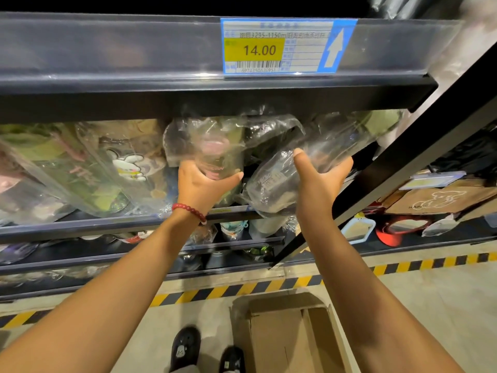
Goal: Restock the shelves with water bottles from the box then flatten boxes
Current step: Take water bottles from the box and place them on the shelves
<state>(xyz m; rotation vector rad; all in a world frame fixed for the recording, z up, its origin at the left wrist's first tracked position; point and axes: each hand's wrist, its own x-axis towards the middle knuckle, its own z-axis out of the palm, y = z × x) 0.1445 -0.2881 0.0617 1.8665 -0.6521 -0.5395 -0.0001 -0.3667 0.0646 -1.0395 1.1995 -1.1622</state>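
Both my arms reach up to a dark shelf (236, 211). My left hand (201, 184) grips a clear bottle with pink print (215, 152), wrapped in a plastic bag, standing upright at the shelf's front. My right hand (320, 179) grips a second bagged bottle (271, 181), dark inside, which lies tilted with its base toward me. More bagged bottles (88, 168) lie packed along the shelf to the left. An open cardboard box (285, 332) stands on the floor below, between my arms; no bottles show in the visible part of its inside.
The shelf above carries a price tag reading 14.00 (279, 47). A black upright post (390, 168) slants just right of my right hand. Lower shelves (161, 254) hold more wares. Yellow-black floor tape (242, 289) runs along the rack. My shoes (188, 345) stand left of the box.
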